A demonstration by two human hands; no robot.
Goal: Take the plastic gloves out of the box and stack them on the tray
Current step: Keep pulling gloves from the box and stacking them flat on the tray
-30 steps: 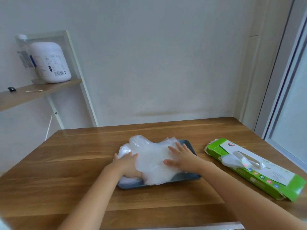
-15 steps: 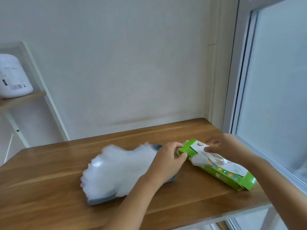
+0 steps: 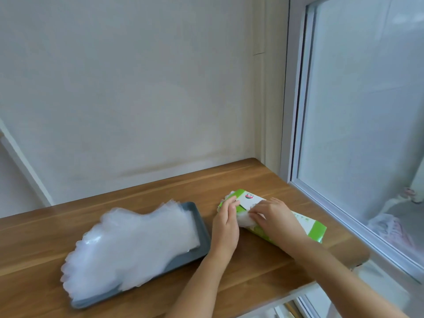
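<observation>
The left grip (image 3: 226, 223) is curled over the near end of the green box (image 3: 306, 222), fingers on its top and thumb side against the end flap, holding it down on the bench (image 3: 160, 193). The right grip (image 3: 273, 216) lies on the top of the box just beyond the left one. Its fingertips are bent onto a white glove (image 3: 245, 221) that bulges from the opening between the two grips. It appears to pinch that plastic, though the fingertips are too small and blurred for the contact to be certain. Just to the left of the left grip, almost touching its wrist side, sits the grey tray (image 3: 203, 228), and on it lies a thick stack (image 3: 137, 239) of clear gloves. The stack's finger ends fan out past the tray's far-left end, well apart from both grips. To the right of the right grip, beyond the bench edge, is a window (image 3: 367, 111). Judging from how things lie, the job is well along, with a good many gloves already on the tray and at least one more ready to come out. How many are left inside the box cannot be told, since the box hides its contents. The step in hand looks to be drawing the next glove free, after which it has to be carried leftward past the left grip and laid flat on the stack.
</observation>
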